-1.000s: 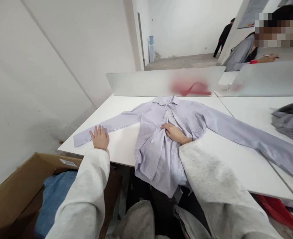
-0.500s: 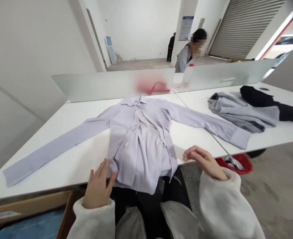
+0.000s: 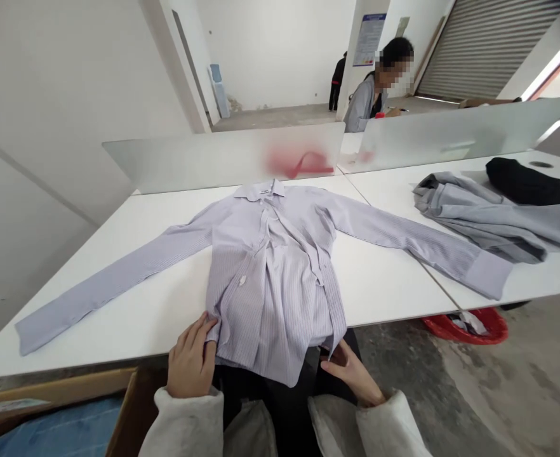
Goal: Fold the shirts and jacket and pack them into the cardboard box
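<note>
A bare left hand [image 3: 192, 358] and a bare right hand [image 3: 353, 377] bracket the hem [image 3: 280, 371] of a pale lavender, finely striped, collared shirt [image 3: 242, 304]!

From the left, one long sleeve [image 3: 118, 273] slants across the flat white tabletop [image 3: 166, 311], well wide of the left hand, whose bent fingers touch the left corner [image 3: 214, 330]; whether they pinch, I cannot tell. In the middle, the shirt's long axis runs straight away from the hands, collar [image 3: 249, 192] far, hem overhanging near. Now the right hand: thumb and fingers around the right corner [image 3: 333, 343], grip unclear! Neither hand looks clearly nearer; the other sleeve [image 3: 404, 231] stretches rightward.
</note>
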`<control>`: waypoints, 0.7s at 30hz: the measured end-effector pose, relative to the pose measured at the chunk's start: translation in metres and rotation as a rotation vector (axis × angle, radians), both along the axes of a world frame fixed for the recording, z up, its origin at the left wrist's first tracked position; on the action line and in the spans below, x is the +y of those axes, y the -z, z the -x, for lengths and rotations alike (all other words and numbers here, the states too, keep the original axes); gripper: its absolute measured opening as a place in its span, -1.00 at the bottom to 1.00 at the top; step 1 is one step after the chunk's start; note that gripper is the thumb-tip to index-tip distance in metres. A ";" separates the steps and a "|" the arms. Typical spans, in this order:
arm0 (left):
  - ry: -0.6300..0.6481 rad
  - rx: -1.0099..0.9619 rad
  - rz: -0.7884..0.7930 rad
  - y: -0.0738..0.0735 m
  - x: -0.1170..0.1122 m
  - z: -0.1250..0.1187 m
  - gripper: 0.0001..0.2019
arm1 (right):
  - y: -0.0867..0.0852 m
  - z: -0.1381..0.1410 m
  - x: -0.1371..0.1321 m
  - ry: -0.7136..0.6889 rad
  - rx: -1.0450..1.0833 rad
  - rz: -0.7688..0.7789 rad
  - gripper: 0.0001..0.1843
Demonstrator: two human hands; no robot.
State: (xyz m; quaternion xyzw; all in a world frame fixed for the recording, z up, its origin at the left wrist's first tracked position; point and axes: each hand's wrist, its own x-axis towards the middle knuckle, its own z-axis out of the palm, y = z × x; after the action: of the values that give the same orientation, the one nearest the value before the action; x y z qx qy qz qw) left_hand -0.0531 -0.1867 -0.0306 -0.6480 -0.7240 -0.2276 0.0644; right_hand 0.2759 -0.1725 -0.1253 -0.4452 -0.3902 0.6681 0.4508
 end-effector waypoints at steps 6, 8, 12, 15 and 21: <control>0.132 0.101 -0.012 0.009 -0.006 0.037 -0.62 | -0.002 0.013 0.009 0.091 -0.152 0.095 -0.61; 0.157 0.135 0.022 0.008 -0.009 0.055 -0.63 | -0.004 0.005 0.009 0.203 -0.107 0.096 -0.61; 0.169 0.197 0.164 -0.003 -0.021 0.086 -0.61 | -0.016 -0.028 0.007 0.477 -0.021 0.099 -0.65; 0.097 0.218 0.316 -0.009 -0.034 0.104 -0.56 | -0.033 -0.058 0.008 0.732 0.062 0.044 -0.66; -0.005 0.251 0.342 -0.018 -0.046 0.088 -0.55 | -0.060 -0.084 0.011 0.819 0.088 0.012 -0.75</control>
State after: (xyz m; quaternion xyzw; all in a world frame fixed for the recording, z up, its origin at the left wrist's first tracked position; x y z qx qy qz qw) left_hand -0.1407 -0.2331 -0.0124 -0.6710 -0.7400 -0.0188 0.0434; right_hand 0.3600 -0.1615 -0.0650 -0.5374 -0.1572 0.4540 0.6931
